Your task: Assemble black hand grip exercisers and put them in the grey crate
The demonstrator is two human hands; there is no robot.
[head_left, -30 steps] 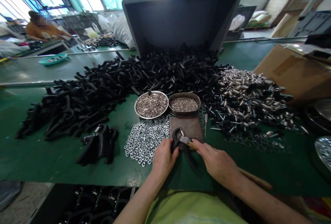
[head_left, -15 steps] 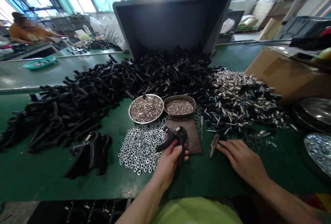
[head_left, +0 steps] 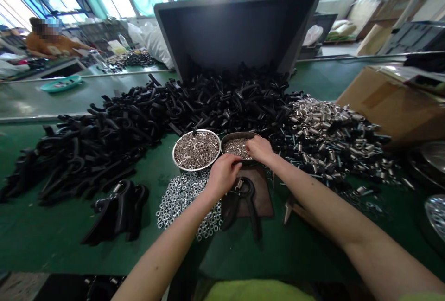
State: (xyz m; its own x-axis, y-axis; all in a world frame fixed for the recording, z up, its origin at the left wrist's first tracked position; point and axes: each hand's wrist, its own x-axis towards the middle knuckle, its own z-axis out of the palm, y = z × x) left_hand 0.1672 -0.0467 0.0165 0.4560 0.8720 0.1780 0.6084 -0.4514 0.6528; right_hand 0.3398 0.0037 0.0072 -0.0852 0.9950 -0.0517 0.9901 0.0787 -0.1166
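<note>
Right hand [head_left: 257, 149]: fingertips bent down into the oval tin [head_left: 239, 133], drawn narrow; whether they pinch one of the small metal parts [head_left: 234, 145] I cannot tell, my own knuckles being in the way. Left hand [head_left: 225, 169]: fingers curled, thumb near them, at the tin's near left side; its grip is hidden, so I cannot say if it holds anything.

The black clamp [head_left: 252, 199] lies on the dark plate [head_left: 266, 199] on the counter [head_left: 215, 259], nearer me than both hands, spring visible, handles reaching past the plate's near edge. The hammer [head_left: 288, 210] lies to its right, handle partly covered by my right forearm.

Writing: the pale print on the orange top [head_left: 55, 49] of a person across the room is too small and blurred to read (two shapes, perhaps letters). The round dish [head_left: 196, 169] of pins touches or nearly touches the tin. Loose nuts [head_left: 177, 199] run partly under my left forearm. A metal bowl [head_left: 436, 215] is cut off at the right edge.
</note>
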